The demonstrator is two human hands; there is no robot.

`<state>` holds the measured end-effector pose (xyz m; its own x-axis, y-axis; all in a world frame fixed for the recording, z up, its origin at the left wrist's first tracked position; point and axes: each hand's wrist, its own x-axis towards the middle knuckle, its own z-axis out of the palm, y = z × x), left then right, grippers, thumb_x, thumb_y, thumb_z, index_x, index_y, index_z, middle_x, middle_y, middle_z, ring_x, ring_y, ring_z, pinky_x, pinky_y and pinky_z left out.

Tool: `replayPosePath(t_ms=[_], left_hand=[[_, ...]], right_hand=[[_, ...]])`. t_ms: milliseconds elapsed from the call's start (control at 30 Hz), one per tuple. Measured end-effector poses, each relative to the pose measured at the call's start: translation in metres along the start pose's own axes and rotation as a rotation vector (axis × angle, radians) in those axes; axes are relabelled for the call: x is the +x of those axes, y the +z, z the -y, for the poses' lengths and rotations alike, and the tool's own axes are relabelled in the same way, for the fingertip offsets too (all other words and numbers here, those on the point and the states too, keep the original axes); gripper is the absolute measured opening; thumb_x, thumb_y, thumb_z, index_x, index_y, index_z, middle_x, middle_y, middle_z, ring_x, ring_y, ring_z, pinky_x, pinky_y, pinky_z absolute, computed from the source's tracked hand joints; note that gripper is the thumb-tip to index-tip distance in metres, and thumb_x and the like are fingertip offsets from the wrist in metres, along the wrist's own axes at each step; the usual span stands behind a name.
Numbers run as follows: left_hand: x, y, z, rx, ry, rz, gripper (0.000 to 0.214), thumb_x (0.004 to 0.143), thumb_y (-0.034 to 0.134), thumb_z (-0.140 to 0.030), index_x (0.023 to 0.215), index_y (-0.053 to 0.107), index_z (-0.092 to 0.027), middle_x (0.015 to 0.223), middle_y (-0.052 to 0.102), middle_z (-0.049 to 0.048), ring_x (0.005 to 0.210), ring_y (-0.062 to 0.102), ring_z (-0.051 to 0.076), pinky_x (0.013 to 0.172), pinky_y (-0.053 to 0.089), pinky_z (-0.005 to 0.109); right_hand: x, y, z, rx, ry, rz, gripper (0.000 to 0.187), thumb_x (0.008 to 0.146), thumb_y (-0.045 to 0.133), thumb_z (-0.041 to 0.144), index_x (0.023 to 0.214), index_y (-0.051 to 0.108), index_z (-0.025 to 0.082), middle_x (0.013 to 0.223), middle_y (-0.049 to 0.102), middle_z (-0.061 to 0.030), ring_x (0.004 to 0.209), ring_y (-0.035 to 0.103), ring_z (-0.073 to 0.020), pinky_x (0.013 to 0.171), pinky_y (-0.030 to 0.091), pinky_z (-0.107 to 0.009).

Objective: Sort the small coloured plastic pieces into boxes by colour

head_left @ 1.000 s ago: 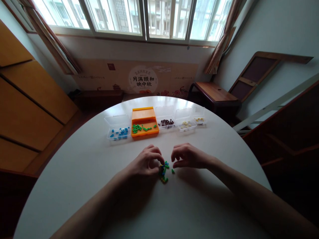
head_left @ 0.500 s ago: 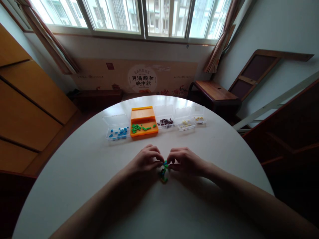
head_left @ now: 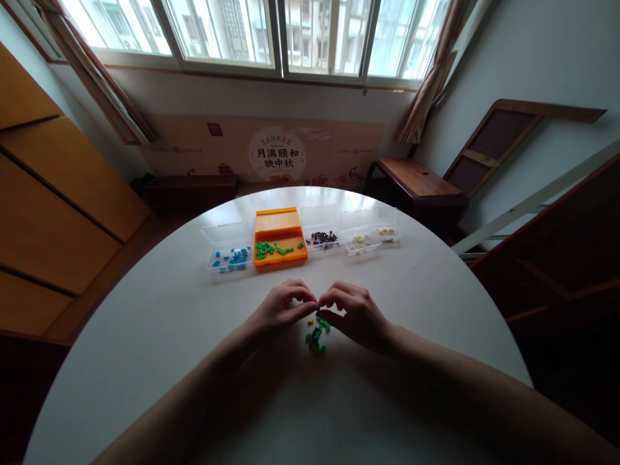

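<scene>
My left hand (head_left: 283, 309) and my right hand (head_left: 357, 313) meet above the white table, thumbs and forefingers pinched together at the tips. A tiny dark blue-green building brick (head_left: 318, 309) shows between the fingertips, mostly hidden by them. Just under my right thumb lies a green brick piece (head_left: 324, 325) with a bit of blue. A small yellow brick (head_left: 310, 321) sits on the table below my left fingertips. Nearer to me rests a joined clump of green, dark and blue bricks (head_left: 316, 340).
Along the far side stand open boxes: a clear one with blue bricks (head_left: 208, 263), an orange one (head_left: 281, 259) with green bricks, then clear boxes with dark brown (head_left: 323, 239), cream (head_left: 358, 241) and yellow (head_left: 386, 232) bricks. The round white table (head_left: 159, 336) curves around them.
Both hands have lifted slightly away from the bricks on the table, the right one shifting a little left. The yellow brick and more of the green piece are now uncovered.
</scene>
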<state>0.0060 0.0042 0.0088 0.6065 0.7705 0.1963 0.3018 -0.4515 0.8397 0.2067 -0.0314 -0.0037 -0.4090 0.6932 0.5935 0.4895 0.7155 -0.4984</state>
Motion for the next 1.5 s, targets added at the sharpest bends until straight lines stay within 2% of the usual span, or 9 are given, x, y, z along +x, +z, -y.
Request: replayPosePath(t_ms=[333,733,867,967,1033,1100,1167,1367,1500], left_hand=[[-0.002,0.000,-0.002,-0.040,-0.041,-0.016,0.025,0.082,0.063,-0.038,0.077,0.072,-0.015,0.078,0.063,0.0061,0.079,0.058,0.017,0.071,0.045,0.026],[0.000,0.001,-0.004,-0.097,-0.138,-0.034,0.024,0.077,0.065,-0.037,0.076,0.073,-0.014,0.078,0.062,0.0053,0.074,0.057,0.016,0.062,0.041,0.025],[0.001,-0.003,-0.006,-0.105,-0.141,-0.069,0.021,0.075,0.066,-0.035,0.074,0.073,-0.015,0.076,0.062,0.0048,0.071,0.056,0.015,0.061,0.041,0.025],[0.003,-0.017,-0.002,-0.202,-0.196,-0.273,0.018,0.069,0.071,-0.033,0.072,0.072,-0.015,0.074,0.063,0.0037,0.069,0.055,0.014,0.061,0.041,0.025],[0.004,-0.030,0.005,-0.363,-0.265,-0.545,0.018,0.062,0.075,-0.030,0.070,0.070,-0.014,0.066,0.061,0.0013,0.063,0.052,0.012,0.058,0.040,0.023],[0.005,-0.043,0.013,-0.563,-0.315,-0.826,0.020,0.054,0.077,-0.026,0.067,0.068,-0.013,0.053,0.052,-0.0033,0.053,0.044,0.007,0.050,0.034,0.019],[0.005,-0.055,0.020,-0.637,-0.334,-0.959,0.022,0.053,0.076,-0.027,0.067,0.066,-0.013,0.052,0.049,-0.0051,0.049,0.038,0.005,0.045,0.030,0.017],[0.001,-0.070,0.030,-0.701,-0.434,-1.138,0.033,0.051,0.079,-0.029,0.074,0.066,-0.011,0.048,0.043,-0.0083,0.041,0.029,0.003,0.035,0.018,0.016],[0.001,-0.067,0.034,-0.634,-0.395,-1.108,0.030,0.057,0.076,-0.035,0.072,0.065,-0.012,0.049,0.044,-0.0070,0.042,0.032,0.003,0.036,0.020,0.016]], right_hand=[[0.000,0.000,-0.001,-0.006,0.000,-0.043,0.010,0.090,0.059,0.025,0.085,0.064,0.018,0.075,0.062,-0.0018,0.063,0.057,-0.0097,0.061,0.044,-0.020],[0.000,0.006,-0.004,0.031,0.018,-0.062,0.009,0.090,0.059,0.024,0.087,0.066,0.020,0.076,0.063,-0.0016,0.063,0.058,-0.0095,0.061,0.044,-0.020],[-0.001,0.005,-0.005,0.008,-0.001,-0.072,0.008,0.089,0.059,0.022,0.093,0.066,0.020,0.077,0.063,-0.0013,0.061,0.056,-0.0090,0.060,0.044,-0.020],[-0.002,0.005,-0.006,0.011,-0.013,-0.073,0.010,0.089,0.058,0.022,0.097,0.065,0.020,0.080,0.064,-0.0017,0.059,0.055,-0.0088,0.061,0.045,-0.021],[-0.003,0.005,-0.007,0.021,-0.021,-0.072,0.009,0.089,0.057,0.021,0.095,0.064,0.020,0.080,0.064,-0.0019,0.059,0.055,-0.0088,0.061,0.045,-0.021],[-0.003,0.005,-0.007,0.023,-0.023,-0.069,0.009,0.090,0.057,0.021,0.094,0.064,0.020,0.079,0.064,-0.0020,0.060,0.055,-0.0092,0.061,0.045,-0.021],[-0.003,0.006,-0.006,0.024,-0.022,-0.059,0.009,0.090,0.056,0.021,0.094,0.064,0.020,0.079,0.064,-0.0023,0.060,0.055,-0.0096,0.061,0.045,-0.022],[-0.003,0.007,-0.006,0.029,-0.034,-0.054,0.009,0.089,0.056,0.020,0.093,0.064,0.019,0.079,0.064,-0.0026,0.060,0.055,-0.0095,0.061,0.046,-0.021],[-0.002,0.004,-0.006,0.025,-0.027,-0.076,0.009,0.089,0.056,0.020,0.092,0.064,0.019,0.078,0.064,-0.0025,0.060,0.055,-0.0093,0.061,0.046,-0.022]])
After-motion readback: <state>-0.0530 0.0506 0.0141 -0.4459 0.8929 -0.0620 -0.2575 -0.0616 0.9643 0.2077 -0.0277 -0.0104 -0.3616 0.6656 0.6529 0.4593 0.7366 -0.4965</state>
